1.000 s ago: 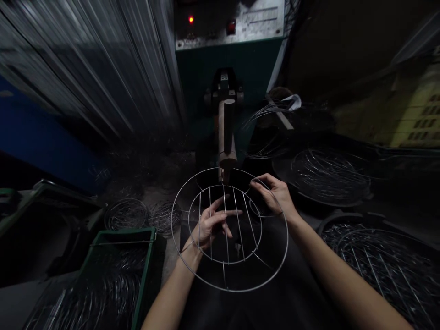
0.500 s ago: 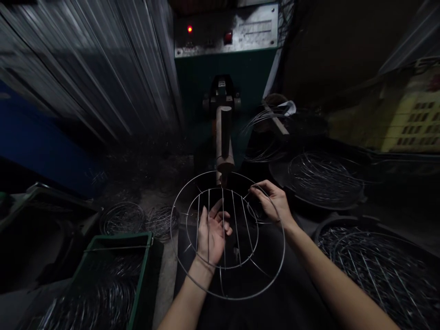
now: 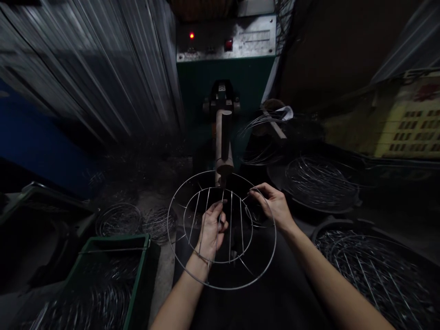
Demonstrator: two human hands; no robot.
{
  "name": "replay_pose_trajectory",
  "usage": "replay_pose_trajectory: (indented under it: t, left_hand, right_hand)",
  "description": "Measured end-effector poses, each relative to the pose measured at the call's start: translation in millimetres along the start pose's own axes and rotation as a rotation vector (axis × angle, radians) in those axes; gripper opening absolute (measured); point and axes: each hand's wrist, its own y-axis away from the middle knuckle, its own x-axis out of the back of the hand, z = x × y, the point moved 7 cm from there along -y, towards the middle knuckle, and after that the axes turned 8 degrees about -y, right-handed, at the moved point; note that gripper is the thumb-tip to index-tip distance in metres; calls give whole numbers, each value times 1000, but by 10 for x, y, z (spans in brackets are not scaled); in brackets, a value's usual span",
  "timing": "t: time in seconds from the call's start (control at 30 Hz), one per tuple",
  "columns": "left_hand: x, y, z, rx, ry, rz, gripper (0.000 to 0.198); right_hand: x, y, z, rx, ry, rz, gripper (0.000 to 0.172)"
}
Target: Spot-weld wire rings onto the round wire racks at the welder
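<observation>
A round wire rack (image 3: 231, 261), with an outer ring, an inner ring and several parallel bars, is tilted in front of the machine. Its far edge lies at the tip of the machine's grey cylindrical arm (image 3: 224, 142). My left hand (image 3: 212, 229) is under the inner ring, its fingers closed around one of the middle bars. On the right side, my right hand (image 3: 273, 204) pinches something small at the rack, by a short wire between the rings; the fingertips partly hide it.
Behind stands a green machine (image 3: 192, 73) with a lit red lamp. A green crate (image 3: 137, 279) of wire parts is at the lower left. Tubs of wire pieces (image 3: 319, 183) and a yellow crate (image 3: 409, 123) are on the right.
The fingers of my left hand, spread before, have closed on a bar. The rack has turned and shifted slightly left. My right hand keeps its pinch.
</observation>
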Motion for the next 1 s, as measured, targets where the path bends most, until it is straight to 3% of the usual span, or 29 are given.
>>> replay_pose_trajectory:
  t: [0.63, 1.0]
  left_hand:
    - [-34, 91, 86, -10, -35, 33, 36]
    - [-54, 10, 77, -38, -7, 21, 34]
  right_hand:
    - [-67, -19, -5, 27, -26, -68, 22]
    - [-19, -64, 26, 3, -51, -42, 23]
